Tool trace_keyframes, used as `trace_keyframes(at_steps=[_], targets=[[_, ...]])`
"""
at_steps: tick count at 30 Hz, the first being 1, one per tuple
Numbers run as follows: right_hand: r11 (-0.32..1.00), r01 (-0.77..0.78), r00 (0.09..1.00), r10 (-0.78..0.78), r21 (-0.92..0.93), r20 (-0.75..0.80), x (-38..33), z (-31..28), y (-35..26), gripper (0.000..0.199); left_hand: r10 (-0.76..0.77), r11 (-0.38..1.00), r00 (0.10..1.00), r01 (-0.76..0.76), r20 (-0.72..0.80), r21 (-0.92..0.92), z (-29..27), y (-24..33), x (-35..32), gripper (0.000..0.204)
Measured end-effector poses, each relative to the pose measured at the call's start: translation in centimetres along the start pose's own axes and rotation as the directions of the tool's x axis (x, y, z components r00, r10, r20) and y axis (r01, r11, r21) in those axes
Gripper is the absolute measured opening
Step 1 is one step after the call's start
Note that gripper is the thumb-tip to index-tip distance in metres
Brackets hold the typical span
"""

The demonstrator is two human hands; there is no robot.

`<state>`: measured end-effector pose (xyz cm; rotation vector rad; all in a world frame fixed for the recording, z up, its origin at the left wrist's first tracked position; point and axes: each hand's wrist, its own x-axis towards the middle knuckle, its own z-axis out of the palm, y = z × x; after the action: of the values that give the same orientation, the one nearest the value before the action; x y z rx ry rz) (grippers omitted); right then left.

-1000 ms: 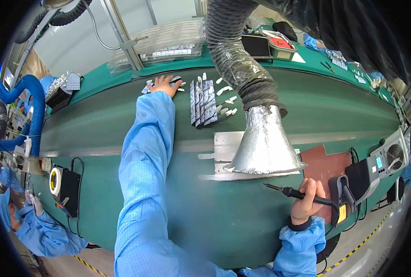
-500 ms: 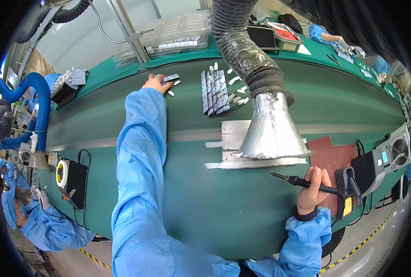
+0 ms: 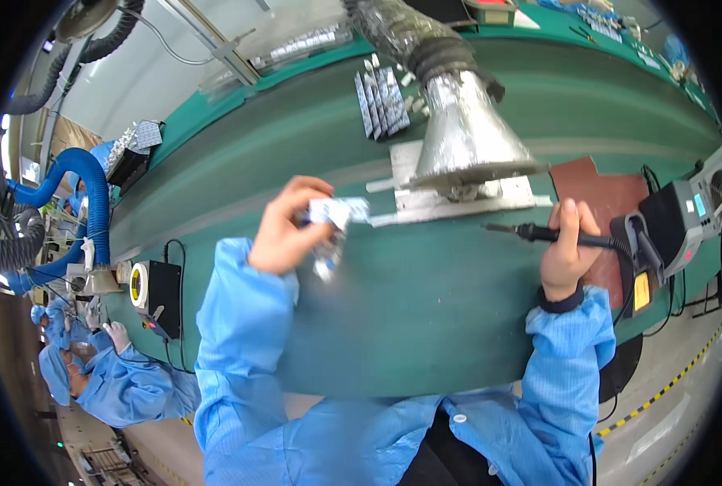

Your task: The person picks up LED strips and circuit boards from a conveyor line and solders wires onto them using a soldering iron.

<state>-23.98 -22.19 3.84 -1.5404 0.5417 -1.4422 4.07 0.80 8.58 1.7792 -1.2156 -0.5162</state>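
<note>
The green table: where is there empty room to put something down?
The green table is bare between the left hand and the right hand, down to its near edge. Another bare band lies left of the rows of small parts. It is crowded under the silver funnel hood and metal plate.

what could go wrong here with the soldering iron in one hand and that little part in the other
The left hand pinches a small pale part in mid-air over the green bench; it looks blurred, so it could slip and drop. The right hand holds the soldering iron with its tip pointing towards the left hand, so a burn is possible if the two come closer. The iron's cord runs to the station close by and might snag.
</note>
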Motion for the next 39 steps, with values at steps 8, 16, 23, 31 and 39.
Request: trace_keyframes(at_steps=[8, 16, 23, 31, 39], targets=[[1.0, 0.012, 0.999, -0.012, 0.003, -0.03, 0.6, 0.3, 0.8, 0.032, 0.043, 0.972, 0.926, -0.126, 0.376, 0.2, 8.0, 5.8, -4.1, 0.037], [1.0, 0.029, 0.999, -0.029, -0.003, -0.034, 0.4, -0.2, 1.1, 0.033, 0.139, 0.938, 0.884, -0.262, 0.446, 0.227, 8.5, 5.5, -4.1, 0.033], [1.0, 0.027, 0.999, -0.027, -0.004, -0.036, 0.7, -0.3, 1.2, 0.033, 0.443, 0.653, 0.648, -0.706, 0.619, 0.273, 12.7, 6.6, -5.2, 0.044], [0.997, 0.069, 0.989, -0.073, -0.042, -0.129, 1.5, -0.7, 1.0, 0.034, 0.289, 0.932, 0.909, -0.338, 0.299, 0.128, 11.9, 7.6, -1.2, 0.031], [0.987, 0.138, 0.981, -0.147, -0.078, -0.126, 1.2, -0.3, 0.6, 0.035, 0.247, 0.956, 0.935, -0.278, 0.256, 0.092, 14.2, 3.0, 1.7, 0.026]])
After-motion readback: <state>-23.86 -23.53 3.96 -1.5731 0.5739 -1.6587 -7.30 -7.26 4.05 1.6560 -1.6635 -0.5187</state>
